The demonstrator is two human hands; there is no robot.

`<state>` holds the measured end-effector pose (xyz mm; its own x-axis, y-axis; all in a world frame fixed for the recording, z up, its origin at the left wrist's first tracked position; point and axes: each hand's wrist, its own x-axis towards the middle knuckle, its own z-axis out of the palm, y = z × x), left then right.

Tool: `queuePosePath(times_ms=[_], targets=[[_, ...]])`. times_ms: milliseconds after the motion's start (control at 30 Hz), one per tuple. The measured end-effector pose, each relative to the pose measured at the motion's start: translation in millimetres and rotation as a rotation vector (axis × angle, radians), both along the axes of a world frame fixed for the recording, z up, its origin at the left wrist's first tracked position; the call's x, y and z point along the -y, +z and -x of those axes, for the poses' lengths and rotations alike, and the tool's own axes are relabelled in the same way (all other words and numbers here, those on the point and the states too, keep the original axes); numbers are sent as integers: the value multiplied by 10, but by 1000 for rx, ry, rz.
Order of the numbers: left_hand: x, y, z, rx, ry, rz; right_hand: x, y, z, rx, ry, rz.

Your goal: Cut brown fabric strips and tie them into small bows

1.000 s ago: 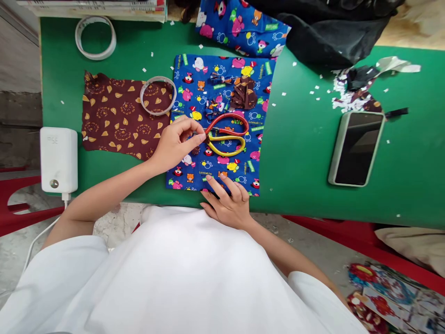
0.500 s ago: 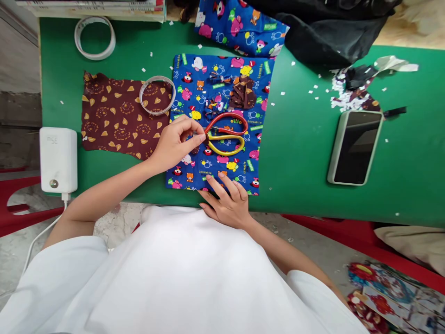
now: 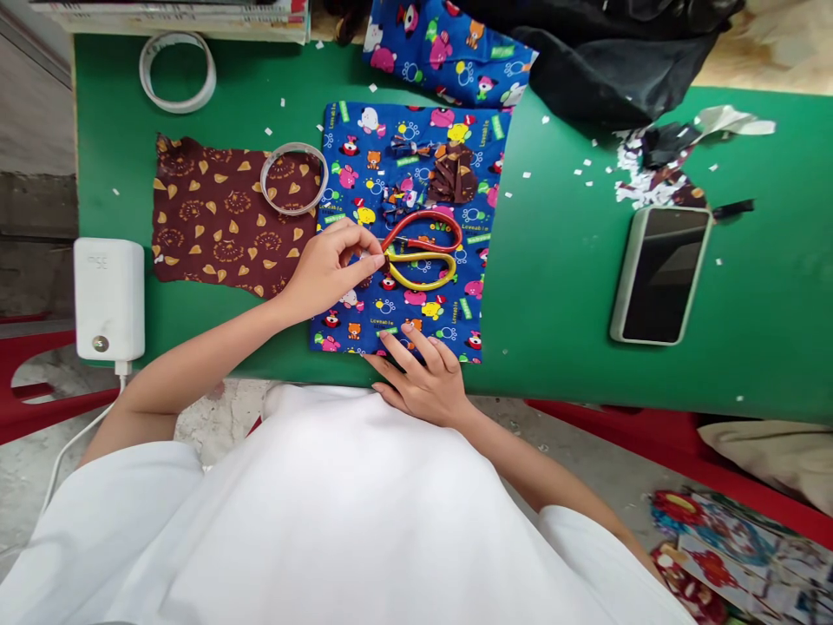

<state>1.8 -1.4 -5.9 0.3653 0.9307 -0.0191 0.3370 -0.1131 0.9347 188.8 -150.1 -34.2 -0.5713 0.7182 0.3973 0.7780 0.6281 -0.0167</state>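
Here, left grip (image 3: 331,271) over scissors (image 3: 424,247) on cloth (image 3: 370,305).

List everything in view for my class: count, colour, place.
Table: one, green, centre.
Flat cloth: one, patterned blue, centre.
Second blue cloth: one, top centre.
Brown cloth: one, left of centre.
Scissors: one, red and yellow handles, centre.
Fabric scraps: several, blue and brown, beyond scissors.
Pale rings: two, upper left.
Device with cable: one, white, left edge.
Phone: one, dark screen, right.
Loose scraps: many, white and dark, upper right.
Black bundle: one, top right.
Book stack: one, pale, top left.
Furniture parts: several, red, both sides.
Beige cloth: one, lower right.
Printed items: several, multicoloured, bottom right.
Shirt: one, white, bottom centre.
Left hand: one, at scissors.
Right hand: one, flat cloth's near edge.
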Motion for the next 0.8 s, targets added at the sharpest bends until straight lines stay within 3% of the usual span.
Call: queuePosePath(times_ms=[200,400,667,800], targets=[[-4,-2,10,-4,-5,7,32,-5,-67,100,7,-111],[-5,6,5,2,1,29,148,-25,-424,182,-124,-163],[4,59,-3,-17,6,44,252,-124,-708,157,-216,17],[5,67,-2,-30,4,38,166,-77,-831,160,-350,77]])
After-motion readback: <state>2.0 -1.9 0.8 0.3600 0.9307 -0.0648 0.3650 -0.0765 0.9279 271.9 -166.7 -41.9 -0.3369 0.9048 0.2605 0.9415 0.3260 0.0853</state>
